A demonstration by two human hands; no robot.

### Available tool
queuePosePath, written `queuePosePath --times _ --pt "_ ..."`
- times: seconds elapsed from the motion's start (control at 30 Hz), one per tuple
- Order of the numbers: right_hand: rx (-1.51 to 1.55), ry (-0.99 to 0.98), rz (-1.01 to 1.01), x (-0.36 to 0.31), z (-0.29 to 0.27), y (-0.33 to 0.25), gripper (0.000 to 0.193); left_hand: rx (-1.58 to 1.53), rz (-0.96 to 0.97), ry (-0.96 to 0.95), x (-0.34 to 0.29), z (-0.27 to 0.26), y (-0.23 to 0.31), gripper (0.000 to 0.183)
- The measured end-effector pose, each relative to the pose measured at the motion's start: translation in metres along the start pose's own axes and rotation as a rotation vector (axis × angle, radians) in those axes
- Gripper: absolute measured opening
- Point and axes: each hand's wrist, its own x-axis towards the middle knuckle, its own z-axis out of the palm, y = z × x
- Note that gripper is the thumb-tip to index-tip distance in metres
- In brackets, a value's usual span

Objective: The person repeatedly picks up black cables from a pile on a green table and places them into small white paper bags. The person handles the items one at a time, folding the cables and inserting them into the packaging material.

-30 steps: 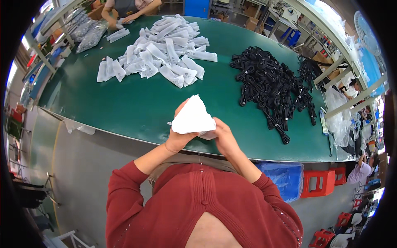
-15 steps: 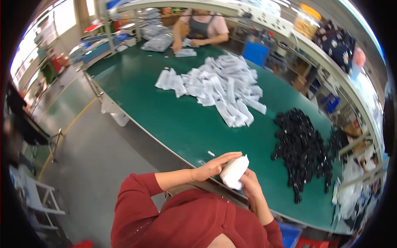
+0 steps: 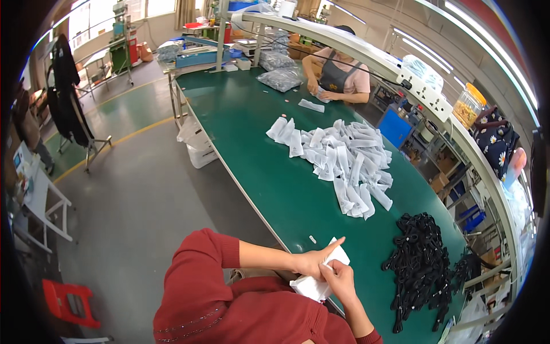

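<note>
At the table's near edge, both my hands are on a soft white packet (image 3: 311,288) that looks like folded paper or thin bags. My left hand (image 3: 309,264) lies across it from the left, one finger stretched out toward the upper right. My right hand (image 3: 342,281) pinches the packet from the right, fingertips close to the left hand. The packet's middle is hidden behind my hands, and its exact kind is unclear. Just beyond them a small white piece (image 3: 312,239) lies on the green table (image 3: 246,149).
A heap of whitish sleeve-like pouches (image 3: 355,160) covers the table's middle. Bundled black cords (image 3: 418,258) are piled at the right. Across the table a person (image 3: 338,74) handles a pouch beside grey bags (image 3: 281,79). An overhead shelf with sockets (image 3: 424,94) runs along the far side.
My view has swung, so the table appears lower and further right. My hands have come closer together over the white packet, the left now crossing it where it was held beside it.
</note>
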Motion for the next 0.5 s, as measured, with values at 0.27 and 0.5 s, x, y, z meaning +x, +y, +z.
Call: queuePosePath --times 0.27,0.5 --pt "-0.433 0.028 -0.350 -0.004 -0.012 -0.033 0.029 0.377 0.266 -0.054 -0.003 -0.018 0.013 0.073" --pt "0.068 0.004 -0.190 -0.004 -0.003 -0.028 0.020 0.237 0.361 0.035 -0.013 -0.016 -0.003 0.054"
